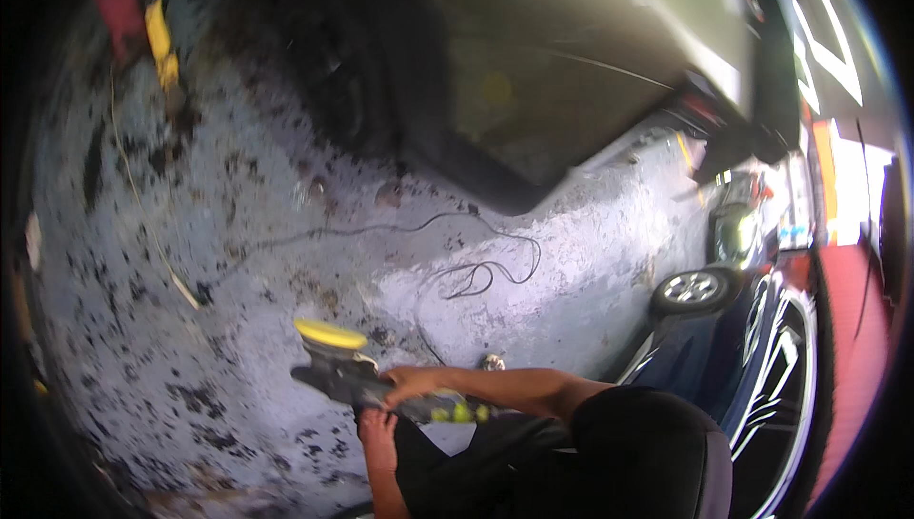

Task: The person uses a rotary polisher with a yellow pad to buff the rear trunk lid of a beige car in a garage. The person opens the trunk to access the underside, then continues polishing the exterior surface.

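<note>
A power polisher [347, 381] with a dark body and a round yellow pad [329, 333] is held low over the floor, the pad facing away from me. My right hand [411, 383] is closed around its body, with that arm reaching in from the right. Just below, my left hand [378, 426] grips the same tool, its fingers curled over the near side. Yellow-green spots mark the polisher's rear part, partly behind my right forearm. A thin dark cord [473, 276] lies looped on the floor beyond my hands, one stretch running behind my right forearm.
An olive-grey vehicle [571, 90] fills the top, its dark wheel [328, 71] beside it. Along the right stands a dark blue car [700, 352]. A yellow and red piece of equipment [160, 38] lies at upper left. A pale thin rod or cord [143, 197] crosses the stained grey floor [276, 319].
</note>
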Motion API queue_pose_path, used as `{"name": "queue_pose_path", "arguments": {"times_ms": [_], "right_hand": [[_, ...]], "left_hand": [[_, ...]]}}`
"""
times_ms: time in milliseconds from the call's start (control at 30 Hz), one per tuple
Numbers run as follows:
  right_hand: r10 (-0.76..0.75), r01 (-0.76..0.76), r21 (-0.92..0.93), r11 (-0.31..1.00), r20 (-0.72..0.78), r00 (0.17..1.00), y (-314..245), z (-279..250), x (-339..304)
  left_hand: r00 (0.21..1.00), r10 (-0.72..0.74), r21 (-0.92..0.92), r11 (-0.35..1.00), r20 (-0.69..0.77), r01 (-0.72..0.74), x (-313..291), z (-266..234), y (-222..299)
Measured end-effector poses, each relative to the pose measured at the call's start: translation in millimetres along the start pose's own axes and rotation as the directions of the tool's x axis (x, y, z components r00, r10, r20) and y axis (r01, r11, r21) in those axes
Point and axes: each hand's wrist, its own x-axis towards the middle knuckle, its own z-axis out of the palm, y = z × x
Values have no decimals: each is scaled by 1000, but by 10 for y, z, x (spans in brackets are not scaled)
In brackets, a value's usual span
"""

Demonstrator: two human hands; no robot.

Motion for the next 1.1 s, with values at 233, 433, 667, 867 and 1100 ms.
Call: {"name": "queue_pose_path", "arguments": {"times_ms": [233,433,667,867,1100], "right_hand": [[-439,443,-25,896,-181,880,436,515,-3387],[-307,263,-158,952,-498,811,973,920,-6104],[-419,138,-399,907,-807,416,1543,518,-7011],[-532,125,-531,838,-744,404,1820,-584,-7402],[-566,65,-658,750,-588,577,1591,-1964,-7805]], "left_hand": [[862,207,-128,978,462,-167,-1261,3004,-545],[841,269,-137,963,469,-231,-2153,4884,-1135],[726,239,17,945,644,-326,-2430,6202,-1673],[557,185,-34,962,810,-271,-1865,6842,-1920],[660,276,-88,949,699,-304,-1220,7392,-2253]]}}
